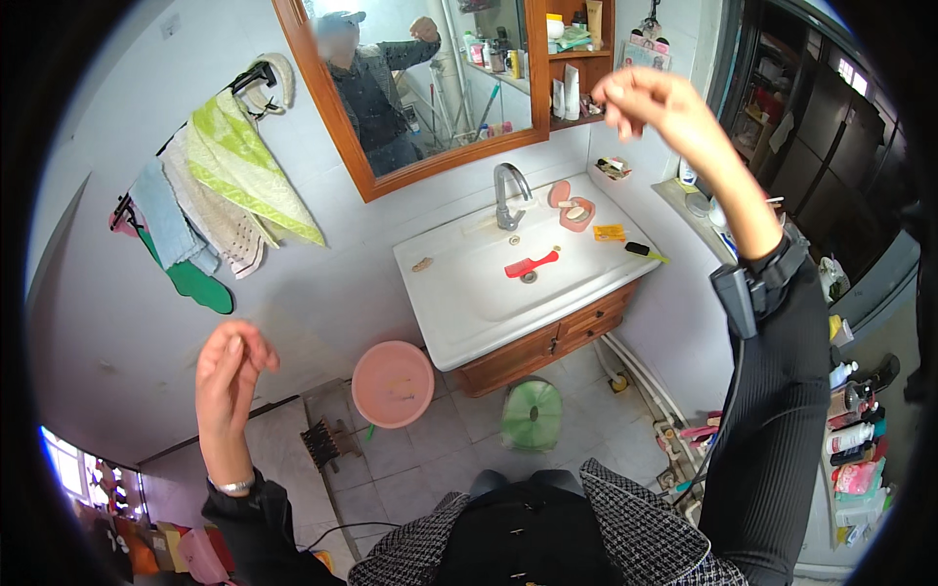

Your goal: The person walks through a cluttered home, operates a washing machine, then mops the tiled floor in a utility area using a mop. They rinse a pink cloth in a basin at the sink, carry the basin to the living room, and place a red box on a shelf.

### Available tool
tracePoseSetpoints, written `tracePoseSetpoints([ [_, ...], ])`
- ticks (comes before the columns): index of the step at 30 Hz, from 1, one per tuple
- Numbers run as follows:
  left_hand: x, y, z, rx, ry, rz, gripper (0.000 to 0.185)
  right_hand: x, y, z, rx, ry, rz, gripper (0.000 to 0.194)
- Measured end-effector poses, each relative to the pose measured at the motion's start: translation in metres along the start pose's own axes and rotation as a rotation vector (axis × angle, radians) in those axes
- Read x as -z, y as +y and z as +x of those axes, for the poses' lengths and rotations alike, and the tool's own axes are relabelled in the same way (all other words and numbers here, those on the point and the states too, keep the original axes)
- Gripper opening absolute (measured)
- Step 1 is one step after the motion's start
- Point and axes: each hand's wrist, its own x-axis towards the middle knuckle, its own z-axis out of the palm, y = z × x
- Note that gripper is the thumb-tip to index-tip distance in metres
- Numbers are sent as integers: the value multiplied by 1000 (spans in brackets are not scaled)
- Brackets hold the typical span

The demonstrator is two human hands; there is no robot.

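Note:
My left hand [233,377] is raised in front of the left wall, below the hanging towels, its fingers loosely curled around nothing. Up on the right, my right hand [652,106] hangs with bent, slightly spread fingers, overlapping the edge of the wooden shelf [579,53] in the view; it holds nothing visible. Between them stands a white washbasin [469,308] with a chrome faucet [506,196]. A red comb [531,264] lies in the bowl beside the drain. On the basin's right side are an open pink soap box [578,214], a yellow packet [609,232] and a black-and-green brush [645,252].
A wood-framed mirror [454,162] reflects a person with a raised arm. Towels [238,161] hang left. On the floor are a pink basin [393,384] and a green round stool [533,415]. Pipes [645,388] run along the right wall; bottles [850,437] crowd a shelf.

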Motion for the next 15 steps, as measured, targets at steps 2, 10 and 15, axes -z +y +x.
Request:
tracePoseSetpoints([
  [2, 1, -14, -26, -34, 15, 0, 23, -22, 37, -42, -110, -15, 114, 26],
  [10, -8, -244, -213, 1195, -899, 573, 28, -159, 166, -374, -572, -1005, -223, 22],
  [15, -84, -352, -243, 1198, -815, 331, 29, -186, 198, -467, -604, -1587, -25, 33],
])
